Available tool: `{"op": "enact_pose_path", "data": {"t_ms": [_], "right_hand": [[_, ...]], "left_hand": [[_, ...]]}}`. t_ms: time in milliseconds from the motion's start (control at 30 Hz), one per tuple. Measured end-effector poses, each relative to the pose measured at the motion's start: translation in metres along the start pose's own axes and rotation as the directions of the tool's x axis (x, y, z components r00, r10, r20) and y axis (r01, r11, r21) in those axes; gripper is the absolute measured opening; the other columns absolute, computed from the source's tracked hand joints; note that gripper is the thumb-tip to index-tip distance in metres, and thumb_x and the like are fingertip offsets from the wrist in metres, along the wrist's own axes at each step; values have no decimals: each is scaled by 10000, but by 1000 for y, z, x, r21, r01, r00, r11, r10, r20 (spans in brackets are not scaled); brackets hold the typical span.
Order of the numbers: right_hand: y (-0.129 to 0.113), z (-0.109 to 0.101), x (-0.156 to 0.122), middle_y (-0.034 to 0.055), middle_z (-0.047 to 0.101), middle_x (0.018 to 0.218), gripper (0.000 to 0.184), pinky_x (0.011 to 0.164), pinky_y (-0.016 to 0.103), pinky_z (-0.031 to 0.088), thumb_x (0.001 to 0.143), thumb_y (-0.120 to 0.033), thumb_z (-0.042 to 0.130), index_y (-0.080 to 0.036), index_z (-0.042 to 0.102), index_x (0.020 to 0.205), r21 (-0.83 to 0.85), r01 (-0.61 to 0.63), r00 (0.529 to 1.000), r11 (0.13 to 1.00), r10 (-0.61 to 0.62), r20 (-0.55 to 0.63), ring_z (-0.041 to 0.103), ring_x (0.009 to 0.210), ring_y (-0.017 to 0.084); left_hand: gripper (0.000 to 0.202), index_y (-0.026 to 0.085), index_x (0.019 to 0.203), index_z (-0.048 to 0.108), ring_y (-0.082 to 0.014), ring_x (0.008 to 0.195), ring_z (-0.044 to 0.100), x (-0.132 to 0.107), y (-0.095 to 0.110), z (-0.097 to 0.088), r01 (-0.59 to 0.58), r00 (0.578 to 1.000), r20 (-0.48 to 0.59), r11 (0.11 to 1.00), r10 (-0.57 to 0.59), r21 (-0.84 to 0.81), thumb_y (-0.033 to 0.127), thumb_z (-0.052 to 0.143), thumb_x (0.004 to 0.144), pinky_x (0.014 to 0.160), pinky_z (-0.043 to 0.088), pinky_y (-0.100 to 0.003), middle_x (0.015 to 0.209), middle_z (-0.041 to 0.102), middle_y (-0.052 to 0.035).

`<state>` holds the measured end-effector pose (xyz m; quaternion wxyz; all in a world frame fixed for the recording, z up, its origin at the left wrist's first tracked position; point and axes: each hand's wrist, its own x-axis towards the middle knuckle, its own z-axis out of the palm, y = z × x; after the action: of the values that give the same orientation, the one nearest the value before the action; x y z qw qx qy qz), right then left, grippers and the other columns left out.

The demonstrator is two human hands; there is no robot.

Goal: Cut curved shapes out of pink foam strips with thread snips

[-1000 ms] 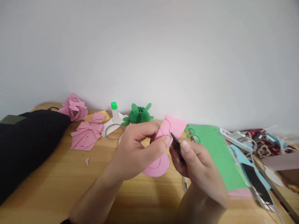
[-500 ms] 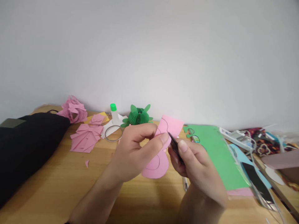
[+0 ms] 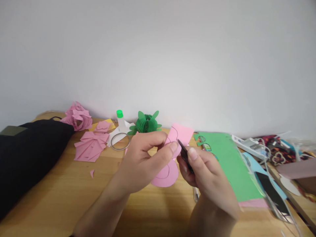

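Note:
My left hand pinches a piece of pink paper between thumb and forefinger. Curved dark lines are drawn on that paper, and its lower part has a rounded cut edge. In my right hand is a small dark cutting tool, apparently scissors, closed in the fingers; the handles are mostly hidden. The tip of the blades touches or nearly touches the paper's edge beside my left thumb. Both hands are held above the wooden table.
Folded pink paper, a glue stick, a metal ring and a green paper figure lie at the back. Black cloth covers the left. Green sheets, a phone and a power strip are at right.
The pink paper has shifted and tilted slightly, its top edge a little lower and its rounded lower part a little higher. Both hands stay almost in place.

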<state>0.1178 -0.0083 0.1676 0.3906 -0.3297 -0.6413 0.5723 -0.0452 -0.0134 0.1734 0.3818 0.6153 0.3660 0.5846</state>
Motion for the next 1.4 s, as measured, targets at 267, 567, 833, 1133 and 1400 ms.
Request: {"op": "enact_pose_path", "data": {"t_ms": [267,567,833,1133,1400], "right_hand": [[1,-2,-1,-74,308,511,486,380,223,193,998,-508,459,-202,425,622,9,-13,1000,1000,13,4,207,430,68],[2,-3,-1,-72,311,513,490,383,228,195,1001,-513,446,-203,429,622,-2,-19,1000,1000,19,5,213,432,71],[1,-2,0,-73,315,506,484,378,224,195,1003,-503,446,-206,417,622,-21,-9,1000,1000,10,23,222,431,72],[0,-1,0,-70,312,508,485,380,236,194,998,-518,441,-211,423,622,-26,-31,999,999,32,22,210,428,78],[0,0,1,-72,305,499,511,375,235,179,979,-563,448,-209,423,612,12,-52,999,999,52,-8,208,422,74]], "left_hand": [[353,164,532,408,-63,530,359,0,1,1,48,999,-7,999,-48,-2,169,545,857,469,300,-200,534,374,55],[350,166,527,443,-71,523,360,-1,1,1,70,997,-12,997,-71,-30,186,566,854,459,302,-207,526,390,51],[326,179,577,536,-58,500,381,-1,-1,-1,15,998,-62,999,-17,-30,154,535,902,463,332,-182,526,436,62],[343,178,556,433,-74,492,317,1,3,-5,6,1000,1,996,-6,85,162,517,888,434,257,-236,531,362,52],[381,178,542,335,-71,476,245,1,6,-2,16,999,36,994,-20,110,152,506,881,420,202,-247,520,262,60]]}}
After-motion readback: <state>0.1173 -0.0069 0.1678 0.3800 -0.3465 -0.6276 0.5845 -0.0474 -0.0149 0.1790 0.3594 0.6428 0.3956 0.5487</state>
